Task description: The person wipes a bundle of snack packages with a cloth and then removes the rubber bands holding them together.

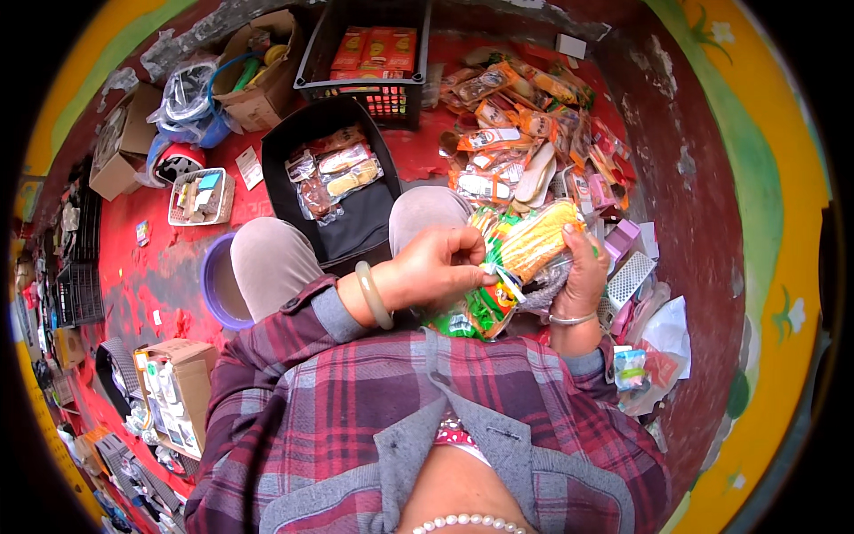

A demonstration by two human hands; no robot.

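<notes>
In front of my lap, on the right, is a clear plastic packet [536, 242] with green print and a yellow, ribbed, flat thing inside, looking like an insole. My right hand [583, 278] grips its far right end, thumb on top. Fingers bent and pinched, my left hand [442, 264] is at the packet's near left edge, where a pale strip shows by the fingertips. More green packaging [480, 313] hangs below that hand. Between and beyond my knees stands a black fabric bin [331, 218] holding several flat packets [341, 169].
Orange-and-clear packets [525, 133] lie heaped on the red floor, far right. Behind the bin stands a black plastic crate [363, 89] with red boxes. A white basket [201, 197], a purple basin [219, 283] and cardboard boxes [182, 383] are at left. A dark red wall [698, 231] bounds the right.
</notes>
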